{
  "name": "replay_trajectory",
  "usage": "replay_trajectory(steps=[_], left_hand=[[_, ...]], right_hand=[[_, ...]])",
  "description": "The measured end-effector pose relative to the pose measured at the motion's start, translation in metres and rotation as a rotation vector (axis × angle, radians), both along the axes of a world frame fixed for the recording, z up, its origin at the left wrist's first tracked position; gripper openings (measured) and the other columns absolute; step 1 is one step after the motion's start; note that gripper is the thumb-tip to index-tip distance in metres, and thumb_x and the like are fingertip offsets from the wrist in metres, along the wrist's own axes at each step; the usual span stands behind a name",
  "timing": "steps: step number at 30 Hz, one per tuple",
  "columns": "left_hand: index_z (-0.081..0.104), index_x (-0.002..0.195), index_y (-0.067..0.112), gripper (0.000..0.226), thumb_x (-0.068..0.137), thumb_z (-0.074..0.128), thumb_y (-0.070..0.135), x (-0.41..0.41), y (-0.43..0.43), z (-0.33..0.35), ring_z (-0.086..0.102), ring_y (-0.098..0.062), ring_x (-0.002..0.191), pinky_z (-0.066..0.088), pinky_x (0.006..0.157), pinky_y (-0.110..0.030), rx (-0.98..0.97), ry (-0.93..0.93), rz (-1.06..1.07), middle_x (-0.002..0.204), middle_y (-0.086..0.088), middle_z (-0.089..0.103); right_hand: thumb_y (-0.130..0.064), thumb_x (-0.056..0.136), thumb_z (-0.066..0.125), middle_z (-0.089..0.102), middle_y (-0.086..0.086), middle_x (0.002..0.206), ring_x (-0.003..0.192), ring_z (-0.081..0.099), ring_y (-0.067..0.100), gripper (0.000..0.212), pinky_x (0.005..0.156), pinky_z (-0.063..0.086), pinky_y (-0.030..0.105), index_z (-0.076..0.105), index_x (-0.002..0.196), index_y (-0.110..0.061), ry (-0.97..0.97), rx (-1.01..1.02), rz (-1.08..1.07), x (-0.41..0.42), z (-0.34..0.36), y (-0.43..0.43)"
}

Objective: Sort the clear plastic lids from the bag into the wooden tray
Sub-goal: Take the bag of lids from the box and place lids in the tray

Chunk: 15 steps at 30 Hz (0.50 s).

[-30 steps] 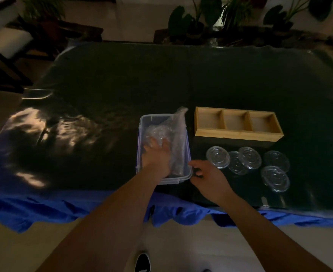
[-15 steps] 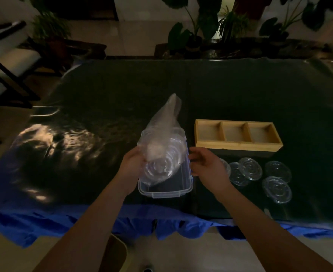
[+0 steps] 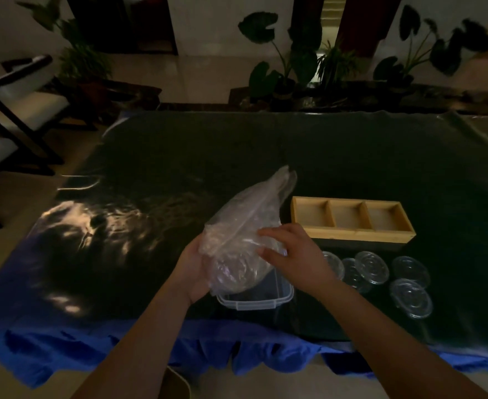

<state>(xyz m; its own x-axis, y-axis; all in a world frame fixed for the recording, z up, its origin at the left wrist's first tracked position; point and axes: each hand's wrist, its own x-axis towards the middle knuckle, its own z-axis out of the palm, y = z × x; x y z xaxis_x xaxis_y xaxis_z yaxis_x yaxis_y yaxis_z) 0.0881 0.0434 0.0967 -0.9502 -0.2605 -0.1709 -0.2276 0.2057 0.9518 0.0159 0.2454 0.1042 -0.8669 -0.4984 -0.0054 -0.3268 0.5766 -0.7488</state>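
Both grips are closed on the clear bag [image 3: 242, 234] just left of the wooden tray [image 3: 352, 235] — left hand [image 3: 192, 269] cupping beneath, right hand [image 3: 294, 254] curled over it. Loose lids [image 3: 372, 267] lie on the worktop [image 3: 179, 168] before the tray.

Dim room: pale floor [image 3: 202, 73], leafy potted plants [image 3: 284, 67] behind, dark-framed chairs [image 3: 21, 93] at left.

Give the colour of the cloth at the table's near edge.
The cloth is blue; head view.
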Motion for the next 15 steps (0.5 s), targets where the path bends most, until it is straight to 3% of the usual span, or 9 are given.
replay_trajectory(steps=[2,3,5,7,9,11,13,15], left_hand=[[0.054,0.128,0.033,0.033,0.100,0.062,0.016,0.001,-0.006,0.004,0.053,0.005,0.110,0.041,0.073,0.004,-0.065,-0.021,-0.036,0.102,0.028,0.048],[0.052,0.122,0.037,0.035,0.099,0.064,0.014,-0.001,-0.010,0.002,0.054,0.011,0.102,0.039,0.071,0.007,-0.001,-0.045,-0.030,0.102,0.029,0.048],[0.053,0.121,0.035,0.036,0.097,0.066,0.011,-0.004,-0.016,0.005,0.058,0.021,0.090,0.039,0.067,0.008,0.159,-0.097,-0.056,0.104,0.026,0.053],[0.057,0.125,0.031,0.037,0.096,0.068,0.010,-0.005,-0.021,0.014,0.057,0.028,0.084,0.042,0.064,0.006,0.194,-0.090,-0.050,0.105,0.021,0.058],[0.058,0.117,0.039,0.035,0.095,0.069,0.014,-0.003,-0.027,0.024,0.056,0.029,0.083,0.042,0.065,0.005,0.282,-0.090,-0.036,0.104,0.022,0.058],[0.055,0.103,0.048,0.035,0.095,0.069,0.017,-0.005,-0.031,0.032,0.054,0.032,0.083,0.042,0.065,0.006,0.390,-0.142,-0.014,0.100,0.024,0.059],[0.060,0.103,0.043,0.022,0.100,0.063,0.022,-0.003,-0.037,0.037,0.066,0.018,0.084,0.051,0.067,-0.004,0.429,-0.134,-0.063,0.096,0.018,0.070],[0.068,0.107,0.026,0.016,0.104,0.054,0.019,-0.005,-0.041,0.040,0.074,-0.005,0.081,0.059,0.070,-0.023,0.509,-0.194,-0.076,0.091,0.006,0.077]], right_hand=[[-0.056,0.090,0.058,0.051,-0.010,0.121,0.100,0.055,0.002,0.031,0.082,0.046,0.020,0.059,0.121,-0.050,-0.021,0.041,0.005,-0.003,0.014,0.004],[-0.055,0.092,0.057,0.054,-0.010,0.117,0.097,0.056,0.002,0.029,0.083,0.048,0.023,0.059,0.120,-0.050,-0.011,0.072,0.012,-0.004,0.019,0.005],[-0.050,0.093,0.058,0.058,-0.009,0.115,0.094,0.059,0.002,0.027,0.082,0.052,0.026,0.057,0.120,-0.047,0.049,0.143,0.020,-0.004,0.026,0.003],[-0.047,0.088,0.065,0.060,-0.008,0.115,0.089,0.059,0.000,0.033,0.072,0.048,0.019,0.052,0.118,-0.042,0.181,0.155,-0.091,0.001,0.035,-0.002],[-0.050,0.076,0.073,0.052,-0.002,0.129,0.100,0.060,0.009,0.056,0.077,0.048,0.018,0.048,0.123,-0.033,0.455,0.137,-0.265,0.001,0.045,-0.007],[-0.055,0.067,0.072,0.033,0.007,0.152,0.131,0.043,0.028,0.087,0.099,0.044,0.039,0.040,0.143,-0.029,0.748,0.273,-0.263,0.001,0.058,-0.015],[-0.052,0.071,0.068,0.031,0.008,0.158,0.142,0.031,0.034,0.085,0.109,0.031,0.051,0.038,0.148,-0.035,0.868,0.408,-0.027,0.000,0.069,-0.027],[-0.033,0.080,0.070,0.063,0.006,0.128,0.120,0.058,0.028,0.047,0.101,0.042,0.043,0.061,0.127,-0.030,0.825,0.407,0.168,-0.001,0.074,-0.036]])
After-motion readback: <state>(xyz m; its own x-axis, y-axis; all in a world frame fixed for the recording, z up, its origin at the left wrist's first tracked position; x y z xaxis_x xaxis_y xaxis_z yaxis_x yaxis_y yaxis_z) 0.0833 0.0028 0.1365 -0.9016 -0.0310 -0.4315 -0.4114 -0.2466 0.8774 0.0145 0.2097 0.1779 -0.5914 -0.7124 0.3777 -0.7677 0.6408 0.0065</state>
